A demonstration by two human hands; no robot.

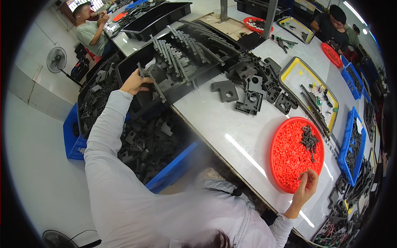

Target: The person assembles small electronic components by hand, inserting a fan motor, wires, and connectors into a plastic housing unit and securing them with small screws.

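Note:
My left hand (135, 82) reaches out to the near left end of a black tray (120, 74), its fingers closed on a long thin grey plastic strip (156, 87). Many similar grey strips (178, 49) lie stacked in the tray beyond it. My right hand (309, 184) is over the near rim of a round red tray (273, 165), thumb and fingers pinched together. Whatever it may hold is too small to make out. Small red plastic pieces (289, 151) fill this tray, with a small heap of black parts (309, 140) on top.
Black plastic housings (252, 89) are piled on the white table (206, 107). A yellow-edged tray (295, 68) holds strips and wired parts. Blue bins (175, 165) of black parts stand below at left; another blue bin (351, 144) is at right. Two people work farther off.

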